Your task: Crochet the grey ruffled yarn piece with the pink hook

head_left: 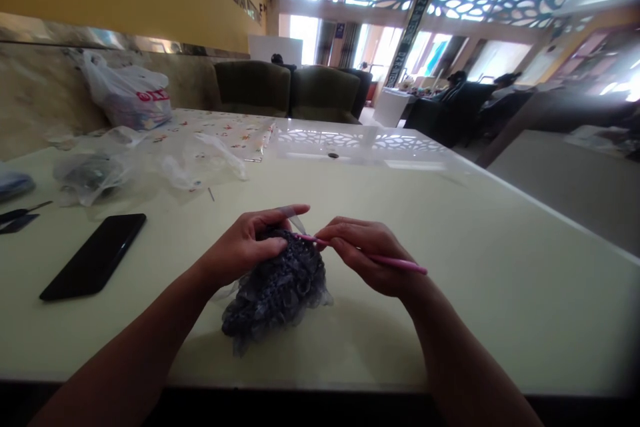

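A dark grey-blue crocheted piece point(280, 287) with ruffled, sheer edges hangs just over the table's near side. My left hand point(250, 243) pinches its upper edge between thumb and fingers. A strip of sheer grey ribbon point(295, 220) runs over the left index finger, which points to the right. My right hand point(367, 250) is closed around a pink crochet hook point(395, 262). The hook's tip meets the top edge of the piece beside my left thumb, and its handle sticks out past the right wrist.
On the left lie a black phone point(95, 257), scissors point(23, 212) and a clear bag with dark material point(95, 173). Farther back are a crumpled plastic bag point(200, 160), a full white carrier bag point(130, 93) and a patterned sheet point(225, 130). Green chairs point(253, 87) stand beyond; people sit at far right.
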`<control>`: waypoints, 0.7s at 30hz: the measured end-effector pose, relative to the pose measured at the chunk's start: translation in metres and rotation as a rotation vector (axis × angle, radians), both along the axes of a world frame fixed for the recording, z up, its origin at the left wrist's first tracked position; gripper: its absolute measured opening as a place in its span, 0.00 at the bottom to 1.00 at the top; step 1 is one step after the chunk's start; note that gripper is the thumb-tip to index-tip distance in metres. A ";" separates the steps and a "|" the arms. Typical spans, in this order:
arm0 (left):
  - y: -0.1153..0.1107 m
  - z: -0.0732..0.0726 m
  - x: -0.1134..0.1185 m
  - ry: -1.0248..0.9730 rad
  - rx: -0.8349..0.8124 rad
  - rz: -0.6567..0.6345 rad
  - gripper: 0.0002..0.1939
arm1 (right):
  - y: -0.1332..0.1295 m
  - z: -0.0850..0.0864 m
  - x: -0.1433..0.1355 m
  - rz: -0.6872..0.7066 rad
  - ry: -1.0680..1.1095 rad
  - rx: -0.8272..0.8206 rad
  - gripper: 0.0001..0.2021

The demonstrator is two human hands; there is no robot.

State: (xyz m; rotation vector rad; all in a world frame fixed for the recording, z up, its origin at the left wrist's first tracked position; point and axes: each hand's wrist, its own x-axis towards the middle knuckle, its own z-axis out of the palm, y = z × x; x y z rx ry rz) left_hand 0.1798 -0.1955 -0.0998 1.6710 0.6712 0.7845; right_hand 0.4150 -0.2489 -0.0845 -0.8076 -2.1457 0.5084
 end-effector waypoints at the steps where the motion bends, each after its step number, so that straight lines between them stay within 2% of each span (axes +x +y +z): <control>1: -0.002 0.001 0.001 0.021 0.039 0.025 0.27 | 0.000 0.000 0.000 -0.006 -0.024 0.017 0.11; 5: -0.009 0.003 0.009 0.091 0.193 0.132 0.29 | 0.002 -0.010 -0.007 -0.096 -0.193 0.189 0.10; 8: -0.014 -0.002 0.017 0.068 0.223 0.216 0.31 | 0.005 -0.026 -0.022 -0.311 -0.316 0.432 0.11; 10: -0.016 -0.007 0.022 0.002 0.135 0.262 0.32 | 0.007 -0.038 -0.033 -0.472 -0.314 0.625 0.13; 13: -0.017 -0.013 0.027 -0.181 -0.181 0.225 0.34 | 0.008 -0.051 -0.041 -0.596 -0.287 0.757 0.13; 15: -0.016 -0.014 0.028 -0.301 -0.424 0.127 0.33 | 0.007 -0.053 -0.040 -0.566 -0.246 0.813 0.09; 17: -0.015 -0.012 0.027 -0.363 -0.610 -0.005 0.31 | 0.006 -0.051 -0.035 -0.466 -0.191 0.863 0.05; 19: -0.011 -0.009 0.023 -0.390 -0.708 -0.115 0.30 | 0.006 -0.048 -0.030 -0.350 -0.129 0.844 0.03; 21: -0.007 -0.006 0.019 -0.421 -0.733 -0.159 0.32 | 0.006 -0.043 -0.026 -0.275 -0.061 0.729 0.02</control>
